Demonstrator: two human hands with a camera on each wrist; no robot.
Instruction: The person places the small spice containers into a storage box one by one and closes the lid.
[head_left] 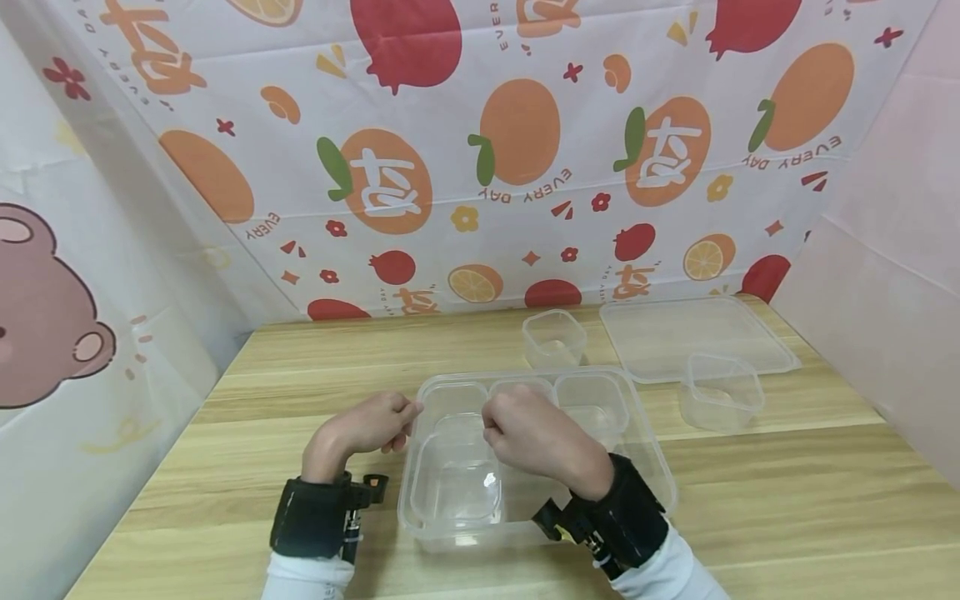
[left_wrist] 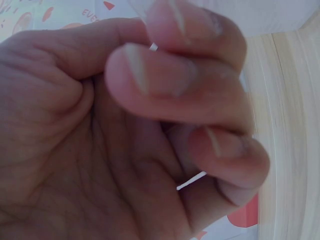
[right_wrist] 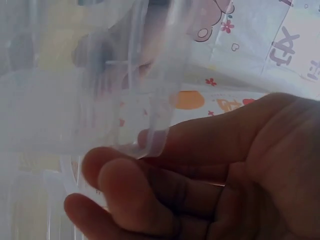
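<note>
A large clear plastic container lies on the table in front of me, with several clear compartments or boxes inside its rim. My right hand is over its middle. Between thumb and fingers, that hand pinches the lower corner of a clear plastic box, seen large in the right wrist view. At the container's left rim is my left hand, its fingers curled and the thumb tip behind them. A translucent plastic edge shows at the left thumb and forefinger; I cannot tell which box it belongs to.
One small clear box stands behind the container and another small clear box to its right. A flat clear lid lies at the table's back right. Printed fabric hangs behind the wooden table and at both sides.
</note>
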